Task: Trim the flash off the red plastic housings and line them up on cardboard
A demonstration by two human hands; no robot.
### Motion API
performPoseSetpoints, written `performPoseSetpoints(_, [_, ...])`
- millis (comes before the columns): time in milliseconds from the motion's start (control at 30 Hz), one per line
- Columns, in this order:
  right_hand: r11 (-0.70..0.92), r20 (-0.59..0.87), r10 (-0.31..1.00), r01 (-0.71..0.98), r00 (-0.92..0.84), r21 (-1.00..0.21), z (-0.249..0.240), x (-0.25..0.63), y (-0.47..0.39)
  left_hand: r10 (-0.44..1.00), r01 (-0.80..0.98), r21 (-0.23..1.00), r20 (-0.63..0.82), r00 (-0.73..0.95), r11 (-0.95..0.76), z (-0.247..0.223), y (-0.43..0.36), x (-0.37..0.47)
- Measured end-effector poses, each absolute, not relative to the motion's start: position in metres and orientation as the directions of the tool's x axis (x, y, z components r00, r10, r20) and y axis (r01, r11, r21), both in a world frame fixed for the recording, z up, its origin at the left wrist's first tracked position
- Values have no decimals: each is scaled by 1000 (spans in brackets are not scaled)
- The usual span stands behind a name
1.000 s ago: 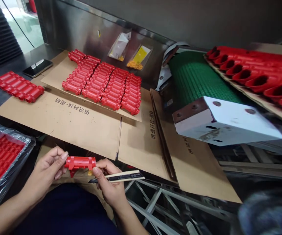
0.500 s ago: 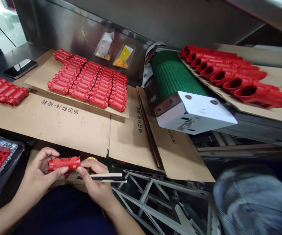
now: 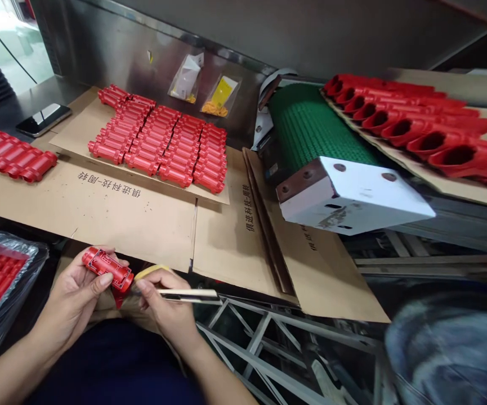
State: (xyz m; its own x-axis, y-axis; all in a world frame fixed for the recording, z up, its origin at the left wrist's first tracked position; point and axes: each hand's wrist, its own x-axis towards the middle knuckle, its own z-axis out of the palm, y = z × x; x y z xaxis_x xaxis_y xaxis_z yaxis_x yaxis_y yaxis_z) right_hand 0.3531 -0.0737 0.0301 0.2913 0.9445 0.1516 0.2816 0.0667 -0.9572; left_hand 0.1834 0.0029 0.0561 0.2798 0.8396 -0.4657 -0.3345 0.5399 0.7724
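Presently: red part (image 3: pixel 108 270) pinched in left hand (image 3: pixel 76 295), tilted; right hand (image 3: pixel 167 309) grips knife (image 3: pixel 190 295) beside it. Lined tray (image 3: pixel 27 270) holds red parts.

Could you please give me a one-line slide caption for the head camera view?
Left hand holds a red plastic part while right hand holds a utility knife beside it.

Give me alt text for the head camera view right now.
The left hand holds a red plastic part tilted, while the right hand holds a slim cutter beside its end. Beyond lie cardboard sheets with rows of red parts, and a green conveyor belt at right.
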Motion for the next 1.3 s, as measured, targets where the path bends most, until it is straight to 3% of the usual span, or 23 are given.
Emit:
performPoseSetpoints(133, [247,360,913,445,190,-861,49,372,-84,803,-323,749,-455,385,579,57,10,174])
performPoseSetpoints(233, [456,511,860,416,22,-787,58,371,-88,765,-335,698,-499,406,633,56,11,174])
performPoseSetpoints(300, [510,541,841,364,-18,-779,59,367,-86,756,-350,675,-524,392,650,56,11,175])
performPoseSetpoints(700, [556,567,823,258,-35,-790,46,358,-73,816,-382,728,-447,365,570,53,6,174])
performPoseSetpoints(1300, [530,545,838,274,-27,-802,48,358,-75,801,-401,702,-435,412,588,50,7,171])
